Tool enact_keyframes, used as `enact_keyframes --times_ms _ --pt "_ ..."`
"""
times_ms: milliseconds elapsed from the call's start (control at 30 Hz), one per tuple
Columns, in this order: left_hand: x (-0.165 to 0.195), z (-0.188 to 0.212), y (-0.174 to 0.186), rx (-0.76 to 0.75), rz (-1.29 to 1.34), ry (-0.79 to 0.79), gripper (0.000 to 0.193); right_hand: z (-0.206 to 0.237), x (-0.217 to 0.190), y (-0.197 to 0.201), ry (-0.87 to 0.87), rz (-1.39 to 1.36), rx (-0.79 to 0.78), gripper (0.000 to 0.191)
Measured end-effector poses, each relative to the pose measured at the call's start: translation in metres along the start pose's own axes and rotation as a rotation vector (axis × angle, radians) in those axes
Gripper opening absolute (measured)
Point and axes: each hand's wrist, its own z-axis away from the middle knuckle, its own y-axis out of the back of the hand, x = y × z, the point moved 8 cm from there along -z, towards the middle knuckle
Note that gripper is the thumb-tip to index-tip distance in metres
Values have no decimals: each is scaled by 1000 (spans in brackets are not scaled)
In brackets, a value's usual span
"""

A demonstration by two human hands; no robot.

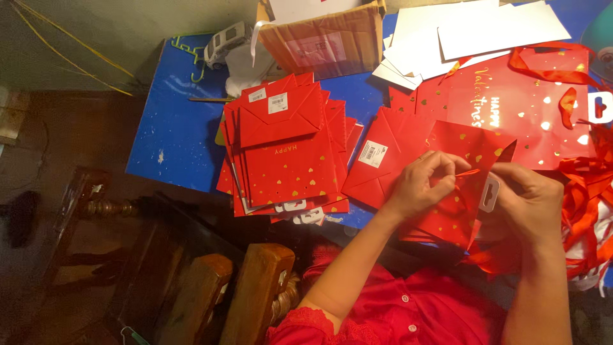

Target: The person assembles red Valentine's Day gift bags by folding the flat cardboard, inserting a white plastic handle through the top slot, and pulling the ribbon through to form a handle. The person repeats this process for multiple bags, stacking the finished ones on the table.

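You have a flat red gift bag [469, 191] with gold hearts at the lower right of the frame. Your left hand [418, 185] pinches a thin red ribbon [468, 172] at its top edge, and your right hand [530, 201] is closed on the bag beside its white handle tab [489, 193]. You look midway through threading the handle; pulling it through needs a steady pinch. A stack of folded bags [284, 150] lies left of centre on the blue table [175, 137], with loose ribbons [584, 204] at the right edge.
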Motion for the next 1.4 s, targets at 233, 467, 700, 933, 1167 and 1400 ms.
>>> enact_keyframes --times_ms 233,467,700,933,1167,1400 --pt "1 -7 -6 107 -164 224 34 -4 9 -4 -16 -111 -14 13" --pt "16 -9 -7 176 -300 101 21 -2 5 -4 40 -70 5 15" --pt "-9 0 -7 218 -125 72 20 11 -24 -8 351 301 98 18" --pt "-8 -1 -3 201 -25 119 23 16 -33 -10 412 327 132 17" --pt "10 0 -3 138 -214 248 24 15 -37 -11 426 357 147 18" --pt "-10 4 -8 197 -150 121 19 15 -29 -11 442 394 122 17"
